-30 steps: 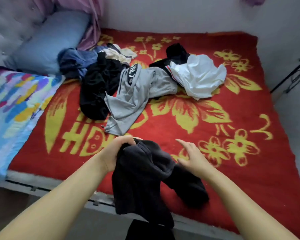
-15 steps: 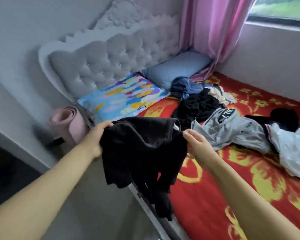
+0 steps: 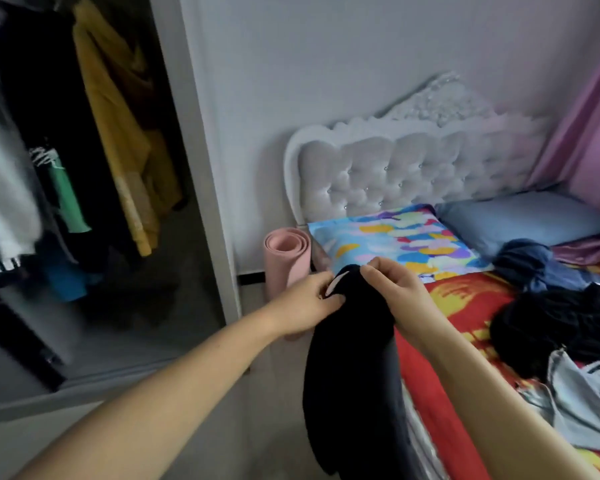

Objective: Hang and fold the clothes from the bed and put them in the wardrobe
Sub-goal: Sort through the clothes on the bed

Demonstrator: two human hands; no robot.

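- The wardrobe (image 3: pixel 84 202) stands open at the far left. Some clothes already hang inside: a yellow garment (image 3: pixel 125 140), something white (image 3: pixel 4 202) and a green piece (image 3: pixel 66 199). This part is blurred, so I cannot tell if any of them came from the bed.
- A rolled pink mat (image 3: pixel 286 258) stands on the floor between the wardrobe and the bed (image 3: pixel 440 358).
- The left hand (image 3: pixel 309 303) is closed on the top edge of the black garment (image 3: pixel 354 375). Its fingers pinch the cloth next to a small white label (image 3: pixel 335 285).
- The black garment is in the air, at the edge of the bed and in front of the person. It hangs down from the two hands, so its long axis is almost vertical. The label end points up and the loose end points to the floor, out of the picture at the bottom.
- The right hand (image 3: pixel 392 292) also grips the top edge, very close to the left hand.
- On the bed, at the right, more clothes wait: a blue piece (image 3: pixel 523 261), a black pile (image 3: pixel 548 327) and a grey garment (image 3: pixel 582 403).
- My judgement: the task is at an early stage. One garment is in hand, not yet hung or folded, and at least three remain on the bed.
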